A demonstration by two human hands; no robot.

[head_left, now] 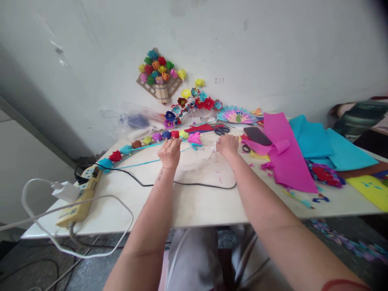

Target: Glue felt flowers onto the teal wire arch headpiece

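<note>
A row of colourful crepe-paper flowers (pixel 157 137) curves over the table from the left toward a pink flower (pixel 195 138). A turquoise cord (pixel 142 163) runs alongside it in two strands. My left hand (pixel 169 152) is closed at the row, beside the blue and red flowers, with the upper cord strand passing into its fingers. To the right of the pink flower, my right hand (pixel 228 144) is closed on a small white crumpled piece (pixel 214 146), perhaps tissue. Its fingertips are partly hidden. Black-handled scissors (pixel 222 130) lie just behind this hand.
A yellow power strip (pixel 79 198) with a white charger (pixel 66 192) sits at left; a black cable (pixel 206 185) crosses the table. At right lie a phone (pixel 257 136), magenta paper (pixel 292 157) and blue paper (pixel 312 137). Finished flowers (pixel 208 103) stand by the wall.
</note>
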